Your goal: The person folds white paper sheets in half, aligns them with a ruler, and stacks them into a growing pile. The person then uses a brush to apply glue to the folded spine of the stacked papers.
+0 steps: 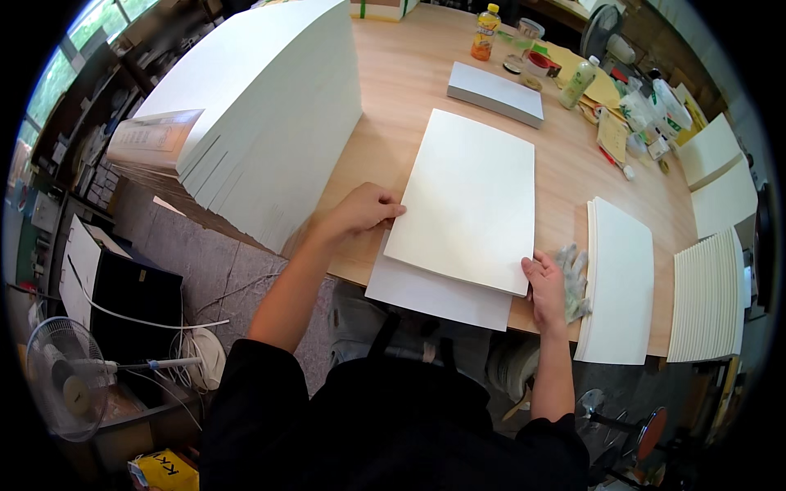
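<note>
Between my hands lies a cream-white paper sheet, possibly a thin sheaf; its thickness is hard to tell. My left hand pinches its left edge between thumb and fingers. At its lower right corner, my right hand grips the edge, thumb on top. A whiter sheet shows beneath, jutting past the table's front edge. Just right of my right hand rests a grey-white work glove. Beyond the glove stands a low stack of cream paper.
A tall paper stack fills the table's left side. A smaller stack lies farther back, near two drink bottles. Many layered paper bundles stand at the far right. A floor fan is at lower left.
</note>
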Tool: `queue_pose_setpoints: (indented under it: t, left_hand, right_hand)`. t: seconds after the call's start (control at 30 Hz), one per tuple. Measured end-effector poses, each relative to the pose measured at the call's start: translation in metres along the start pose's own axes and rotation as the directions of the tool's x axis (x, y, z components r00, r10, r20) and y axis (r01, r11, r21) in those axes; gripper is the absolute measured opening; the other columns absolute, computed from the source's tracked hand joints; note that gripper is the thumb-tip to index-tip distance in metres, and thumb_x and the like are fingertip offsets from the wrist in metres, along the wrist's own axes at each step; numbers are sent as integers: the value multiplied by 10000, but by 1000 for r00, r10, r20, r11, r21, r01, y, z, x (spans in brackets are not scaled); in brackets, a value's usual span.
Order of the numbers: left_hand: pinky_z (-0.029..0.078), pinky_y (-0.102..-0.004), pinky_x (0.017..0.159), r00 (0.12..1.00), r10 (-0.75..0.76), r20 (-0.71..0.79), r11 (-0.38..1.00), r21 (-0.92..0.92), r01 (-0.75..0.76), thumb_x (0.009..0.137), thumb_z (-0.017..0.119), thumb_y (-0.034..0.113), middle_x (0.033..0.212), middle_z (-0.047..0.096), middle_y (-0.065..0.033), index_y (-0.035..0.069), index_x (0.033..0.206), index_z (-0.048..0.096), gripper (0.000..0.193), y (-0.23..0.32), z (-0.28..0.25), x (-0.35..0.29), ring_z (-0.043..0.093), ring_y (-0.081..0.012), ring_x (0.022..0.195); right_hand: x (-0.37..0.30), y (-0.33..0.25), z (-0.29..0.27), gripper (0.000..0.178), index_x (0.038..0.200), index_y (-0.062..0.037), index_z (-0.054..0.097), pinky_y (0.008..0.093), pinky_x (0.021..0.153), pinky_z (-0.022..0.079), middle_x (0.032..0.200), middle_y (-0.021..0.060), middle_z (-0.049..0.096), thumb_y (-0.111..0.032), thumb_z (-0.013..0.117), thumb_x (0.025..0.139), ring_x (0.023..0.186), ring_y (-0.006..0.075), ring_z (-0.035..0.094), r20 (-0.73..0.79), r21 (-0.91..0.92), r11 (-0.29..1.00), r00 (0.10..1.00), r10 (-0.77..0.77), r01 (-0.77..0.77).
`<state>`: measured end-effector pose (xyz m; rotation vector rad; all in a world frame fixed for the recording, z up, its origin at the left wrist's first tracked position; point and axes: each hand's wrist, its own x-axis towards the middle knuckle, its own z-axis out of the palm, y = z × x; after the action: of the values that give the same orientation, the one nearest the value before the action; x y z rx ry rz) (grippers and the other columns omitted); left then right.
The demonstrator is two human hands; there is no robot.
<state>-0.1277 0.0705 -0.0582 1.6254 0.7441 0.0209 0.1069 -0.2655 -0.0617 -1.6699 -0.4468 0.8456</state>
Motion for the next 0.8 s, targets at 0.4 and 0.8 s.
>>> queue_pose_setpoints:
  t: [0.4, 0.8]
  left_hand:
    - [560, -400, 673, 869, 239, -433, 930, 360, -76, 950, 746, 196, 889, 752, -103, 0, 966, 747, 197, -14, -3, -29, 708, -234, 769]
    - [367, -451, 1221, 791, 512, -335, 761, 604, -237, 813, 817, 61, 1524, 585, -102, 34, 1340, 681, 545, -52, 64, -106, 416, -363, 1500]
  right_hand:
    - [11, 12, 17, 376, 1298, 93, 654, 213, 691, 520, 926, 40, 765, -172, 706, 1035, 800, 68, 666, -154, 19, 999, 987, -48, 51]
    - [-11, 4, -1, 278, 1209, 28, 751, 245, 590, 468, 781, 18, 690, -168, 688, 1021, 637, 74, 573, -44, -210, 973, 993, -109, 97]
